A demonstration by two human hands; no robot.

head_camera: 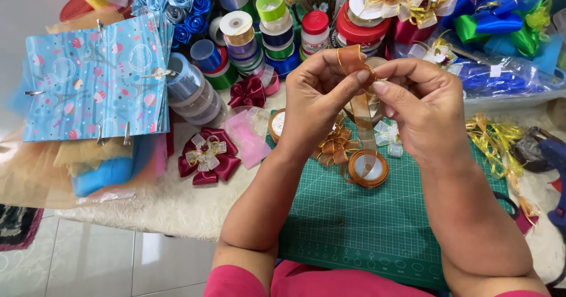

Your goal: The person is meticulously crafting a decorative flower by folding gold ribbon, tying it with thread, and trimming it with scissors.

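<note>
The green cutting mat (377,226) lies over the white fluffy table cover (177,208), and its far edge is crowded with stacked ribbon spools (247,38), a maroon satin bow (207,155) and a blue glue gun (554,167) at the right, so anything dropped could land among clutter and snag. Above the mat, the left hand (312,96) and the right hand (421,105) are raised together, both pinched shut on a sheer brown gold-edged ribbon (354,61), folded into a small loop between the fingertips. The ribbon trails down to its spool (368,168), which lies flat on the mat just below the hands. The likeliest trouble is the slippery loop springing open if either pinch eases, since the wired edge resists folding. A tug could also drag the light spool across the mat, or catch the tail on the gold bow (335,145) beside it.
</note>
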